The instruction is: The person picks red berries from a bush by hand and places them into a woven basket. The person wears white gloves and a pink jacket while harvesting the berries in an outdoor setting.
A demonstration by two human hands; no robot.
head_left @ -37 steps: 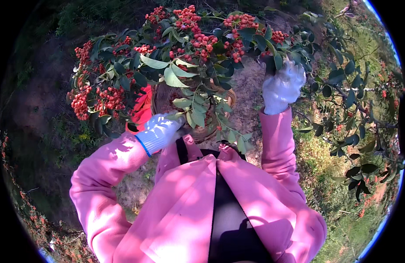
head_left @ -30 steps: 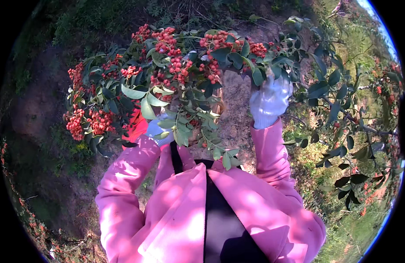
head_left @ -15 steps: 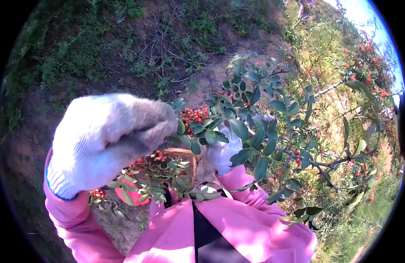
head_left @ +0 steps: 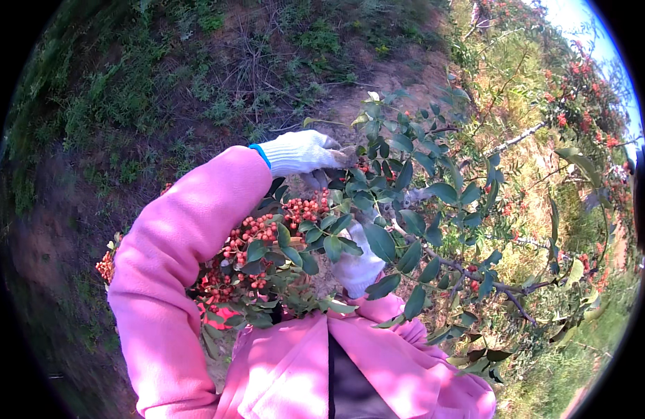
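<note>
At the far left, a small cluster of round red berries [head_left: 105,267] shows beside the pink fleece sleeve [head_left: 172,258] of the left arm. Just right of that sleeve, larger bunches of round orange-red berries [head_left: 312,209] hang among dark green oval leaves [head_left: 382,244]. Above them, the left hand [head_left: 305,152], in a white knitted glove with a blue cuff edge, reaches its fingers into the foliage; whether they pinch anything, I cannot tell. Lower and further right, the right hand [head_left: 362,262], white-gloved, is partly behind leaves, its grip hidden. Rightmost, a bare brown woody branch [head_left: 507,288] slants downward.
</note>
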